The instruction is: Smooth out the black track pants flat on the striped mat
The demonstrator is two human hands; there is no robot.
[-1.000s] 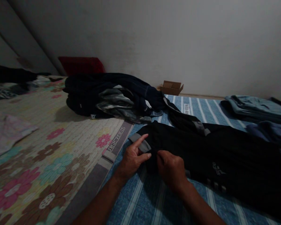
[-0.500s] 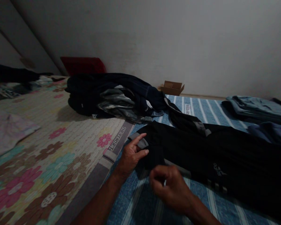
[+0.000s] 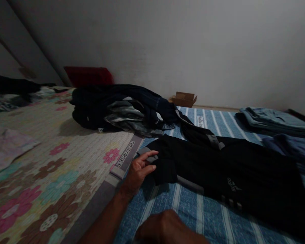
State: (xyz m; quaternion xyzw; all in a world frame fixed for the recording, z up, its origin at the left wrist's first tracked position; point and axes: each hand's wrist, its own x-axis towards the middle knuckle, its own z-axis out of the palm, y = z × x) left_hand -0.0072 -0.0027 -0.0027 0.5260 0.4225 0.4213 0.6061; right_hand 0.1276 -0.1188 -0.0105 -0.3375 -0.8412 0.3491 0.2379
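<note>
A black garment (image 3: 218,169) with grey cuffs and a small white logo lies spread on the blue striped mat (image 3: 193,210). My left hand (image 3: 138,173) rests at its left end, fingers stretched out and apart, fingertips touching the grey cuff (image 3: 146,154). My right hand (image 3: 165,228) is low at the bottom edge, above the striped mat and away from the garment. Only its back shows, and its fingers are hidden.
A heap of dark clothes (image 3: 122,108) lies behind the garment. Folded blue jeans (image 3: 274,120) lie at far right. A floral mat (image 3: 53,159) covers the left. A small cardboard box (image 3: 184,99) and a red cushion (image 3: 87,76) sit by the wall.
My right hand has let go of the black garment's edge and drawn back toward me, to the bottom of the view. My left hand stays on the cuff.
</note>
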